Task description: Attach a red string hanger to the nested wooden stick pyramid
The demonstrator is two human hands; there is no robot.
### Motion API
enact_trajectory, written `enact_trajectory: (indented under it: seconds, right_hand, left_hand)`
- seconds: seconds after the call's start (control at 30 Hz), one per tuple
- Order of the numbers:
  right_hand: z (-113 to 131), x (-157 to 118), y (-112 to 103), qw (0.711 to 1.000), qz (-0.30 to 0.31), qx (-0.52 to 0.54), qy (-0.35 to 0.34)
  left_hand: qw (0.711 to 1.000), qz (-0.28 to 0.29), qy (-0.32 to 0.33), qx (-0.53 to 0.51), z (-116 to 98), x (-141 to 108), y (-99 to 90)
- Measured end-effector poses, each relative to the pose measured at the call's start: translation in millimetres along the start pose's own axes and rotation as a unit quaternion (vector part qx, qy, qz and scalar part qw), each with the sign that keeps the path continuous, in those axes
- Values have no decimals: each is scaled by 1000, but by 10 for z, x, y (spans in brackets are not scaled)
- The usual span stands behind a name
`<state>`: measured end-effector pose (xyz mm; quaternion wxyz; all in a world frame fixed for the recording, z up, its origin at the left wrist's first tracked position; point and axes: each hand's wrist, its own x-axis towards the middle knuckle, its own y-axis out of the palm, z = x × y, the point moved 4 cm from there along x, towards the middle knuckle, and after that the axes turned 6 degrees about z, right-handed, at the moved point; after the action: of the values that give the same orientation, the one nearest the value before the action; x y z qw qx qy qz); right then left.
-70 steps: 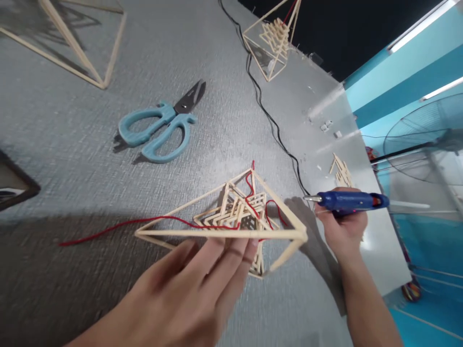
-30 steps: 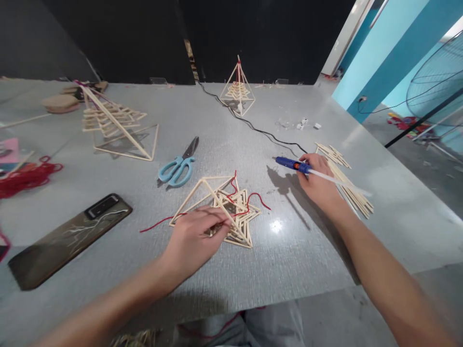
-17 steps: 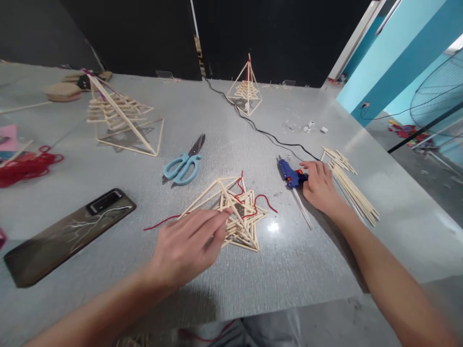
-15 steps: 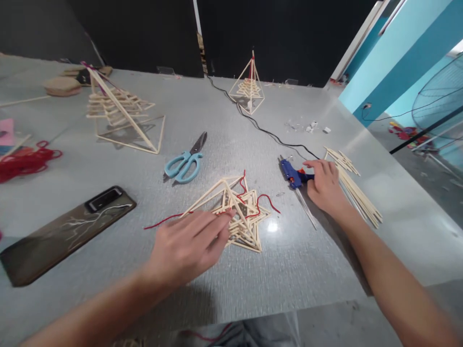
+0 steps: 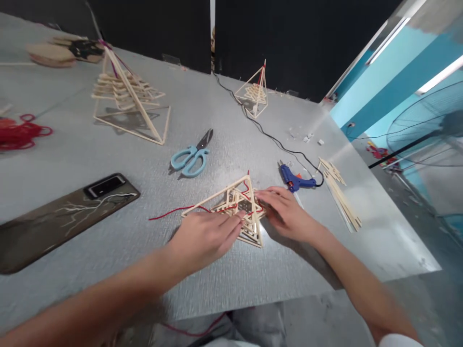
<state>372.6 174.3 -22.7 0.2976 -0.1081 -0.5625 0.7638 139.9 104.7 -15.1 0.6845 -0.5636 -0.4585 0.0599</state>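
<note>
A frame of thin wooden sticks (image 5: 255,236), with stacked star-shaped layers inside it, lies in front of me. Red string (image 5: 168,213) threads through it, one end trailing left over the table. My left hand (image 5: 208,233) is closed at the frame's near left side, fingertips pressed together near its middle. At the right side my right hand (image 5: 287,214) has its fingers bent over the frame's edge, closed on it. Its fingertips are partly hidden by the sticks. Just beyond that hand, a blue glue gun (image 5: 296,180) rests on its side.
Blue-handled scissors (image 5: 193,156) lie beyond the frame. A phone (image 5: 68,217) is at left, red yarn (image 5: 21,132) behind it. Two finished-looking stick pyramids stand farther back, a large one (image 5: 133,99) and a small one (image 5: 258,91). Loose sticks (image 5: 340,197) lie at right, near a black cord (image 5: 267,132).
My right hand has let go of the glue gun, leaving it on the table, and moved left to the stick frame. My left hand stays at the frame. The view has shifted slightly.
</note>
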Motion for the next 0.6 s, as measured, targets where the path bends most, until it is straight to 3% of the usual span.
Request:
enact_trajectory:
  seconds: [0.17, 0.37, 0.6]
  right_hand:
    - [9, 73, -48, 999, -9, -38, -17]
    - [138, 85, -149, 1000, 5, -30, -3]
    - [38, 74, 85, 996, -48, -75, 14]
  left_hand:
    - [998, -25, -48, -40, 54, 1, 51]
    - [995, 0, -59, -75, 102, -42, 144]
    - [978, 108, -146, -107, 191, -48, 267]
